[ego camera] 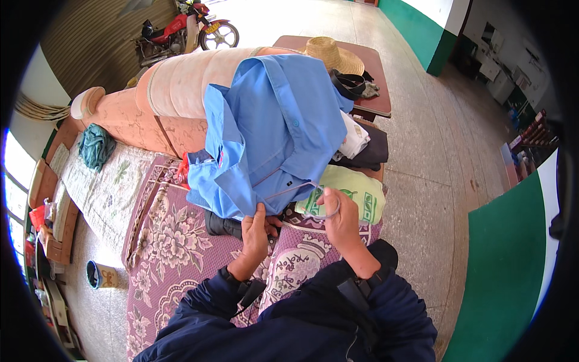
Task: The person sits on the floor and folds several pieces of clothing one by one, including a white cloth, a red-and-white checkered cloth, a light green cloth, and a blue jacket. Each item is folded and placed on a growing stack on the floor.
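A light blue jacket (289,99) with a button and front edging lies spread over a sofa arm, its collar end towards me. My left hand (255,237) pinches the fabric at its near edge between thumb and fingers. A pale purple clothes hanger (286,192) lies across the jacket's neck area, partly hidden by the cloth. Its curved hook end is gripped in my right hand (341,221). Just beyond that hand is a folded light green cloth (373,192) with a printed pattern. A black garment (221,225) shows beneath the jacket, left of my left hand.
A purple floral cover (176,235) spreads over the seat before me. Beyond the orange sofa arm (181,81), a straw hat (323,50) and black belt (347,85) rest by a reddish table (380,90). A waste bin (107,276) stands left; a red motorcycle (174,31) is farther back.
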The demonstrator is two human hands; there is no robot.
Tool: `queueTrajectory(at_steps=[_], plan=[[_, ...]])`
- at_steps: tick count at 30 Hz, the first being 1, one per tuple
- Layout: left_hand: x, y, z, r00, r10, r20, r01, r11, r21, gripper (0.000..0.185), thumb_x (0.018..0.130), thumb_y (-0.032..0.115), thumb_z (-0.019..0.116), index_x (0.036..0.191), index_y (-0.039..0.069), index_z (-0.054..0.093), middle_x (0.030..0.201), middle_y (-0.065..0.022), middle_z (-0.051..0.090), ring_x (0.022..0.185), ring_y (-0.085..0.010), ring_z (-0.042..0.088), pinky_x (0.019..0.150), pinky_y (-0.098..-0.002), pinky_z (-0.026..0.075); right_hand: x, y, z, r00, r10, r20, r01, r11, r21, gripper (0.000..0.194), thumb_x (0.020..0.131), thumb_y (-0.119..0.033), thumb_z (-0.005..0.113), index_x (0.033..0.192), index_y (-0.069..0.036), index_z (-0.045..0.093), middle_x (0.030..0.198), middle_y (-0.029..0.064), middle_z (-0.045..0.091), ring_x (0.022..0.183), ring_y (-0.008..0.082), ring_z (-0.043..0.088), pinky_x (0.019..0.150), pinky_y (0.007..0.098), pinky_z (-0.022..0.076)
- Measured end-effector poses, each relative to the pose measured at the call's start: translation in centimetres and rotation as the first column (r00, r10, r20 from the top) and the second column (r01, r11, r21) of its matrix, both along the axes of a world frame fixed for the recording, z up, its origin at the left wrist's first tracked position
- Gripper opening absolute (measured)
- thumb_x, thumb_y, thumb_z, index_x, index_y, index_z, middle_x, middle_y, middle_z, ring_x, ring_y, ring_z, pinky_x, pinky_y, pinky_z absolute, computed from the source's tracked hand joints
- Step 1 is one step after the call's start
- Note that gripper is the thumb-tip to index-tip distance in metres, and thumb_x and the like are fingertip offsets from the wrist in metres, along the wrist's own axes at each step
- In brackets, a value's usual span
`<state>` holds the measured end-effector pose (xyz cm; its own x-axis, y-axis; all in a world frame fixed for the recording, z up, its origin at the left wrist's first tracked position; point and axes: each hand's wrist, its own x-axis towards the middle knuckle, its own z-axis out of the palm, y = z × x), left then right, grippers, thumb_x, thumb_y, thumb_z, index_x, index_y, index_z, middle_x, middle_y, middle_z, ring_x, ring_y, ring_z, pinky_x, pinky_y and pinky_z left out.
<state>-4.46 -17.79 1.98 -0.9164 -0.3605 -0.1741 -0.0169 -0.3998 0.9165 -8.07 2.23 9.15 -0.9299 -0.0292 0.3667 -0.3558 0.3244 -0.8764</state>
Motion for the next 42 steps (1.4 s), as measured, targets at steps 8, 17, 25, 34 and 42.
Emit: queueTrajectory(at_steps=[8, 17, 25, 34, 42], plan=[[1.7, -2.0, -0.6, 0.98, 0.198, -0.02, -0.196, 0.978, 0.075, 0.032, 0.101, 0.036, 0.056, 0.1, 0.004, 0.055, 0.072, -0.013, 0.066, 0.056, -0.0204, 0.062, 0.049, -0.0301, 0.046, -0.4, -0.5, 0.4, 0.999, -0.037, 0.033, 0.041, 0.99, -0.137, 0.046, 0.104, -0.028, 0.044, 0.075, 0.002, 0.06, 0.065, 0.0154, 0.055, 0.06, 0.0274, 0.052, 0.062, 0.0412, 0.0413], [3.4, -0.7, -2.5, 0.972, 0.112, 0.207, -0.191, 0.888, 0.419, 0.026, 0.101, 0.035, 0.054, 0.108, 0.011, 0.057, 0.092, -0.007, 0.068, 0.074, -0.0187, 0.062, 0.058, -0.0313, 0.045, -0.8, 0.9, -0.1, 0.988, -0.126, 0.085, 0.139, 0.977, -0.163, 0.046, 0.104, -0.028, 0.045, 0.074, 0.005, 0.057, 0.067, 0.0132, 0.058, 0.061, 0.0218, 0.053, 0.063, 0.0381, 0.0425], [4.4, -1.7, -3.3, 0.941, -0.316, 0.12, 0.203, 0.812, 0.547, 0.025, 0.097, 0.036, 0.053, 0.097, 0.012, 0.061, 0.088, -0.0025, 0.067, 0.076, -0.0178, 0.059, 0.061, -0.0303, 0.044, -2.4, 2.8, -1.2, 0.939, -0.109, 0.326, 0.247, 0.874, -0.419, 0.047, 0.104, -0.032, 0.047, 0.072, 0.001, 0.057, 0.065, 0.0021, 0.051, 0.059, 0.0134, 0.044, 0.057, 0.0323, 0.0343], [3.1, -1.9, -6.8, 0.895, -0.346, 0.281, 0.142, 0.818, 0.557, 0.025, 0.104, 0.037, 0.051, 0.103, 0.014, 0.062, 0.095, -0.0042, 0.072, 0.08, -0.0179, 0.065, 0.065, -0.0301, 0.049, -1.3, 2.9, -0.5, 0.802, 0.374, 0.466, 0.201, 0.566, -0.8, 0.038, 0.099, -0.038, 0.054, 0.079, -0.005, 0.059, 0.064, -0.0061, 0.034, 0.051, 0.0064, 0.031, 0.048, 0.0251, 0.0283], [2.7, -2.5, -7.6, 0.897, -0.358, 0.261, 0.17, 0.823, 0.542, 0.032, 0.103, 0.04, 0.051, 0.107, 0.01, 0.062, 0.094, -0.0056, 0.071, 0.08, -0.0194, 0.064, 0.065, -0.0318, 0.049, 2.5, 8.5, -3.1, 0.634, 0.658, 0.406, 0.098, 0.452, -0.886, 0.04, 0.094, -0.035, 0.057, 0.064, -0.009, 0.053, 0.055, -0.0038, 0.031, 0.045, 0.0095, 0.03, 0.044, 0.0271, 0.0298]])
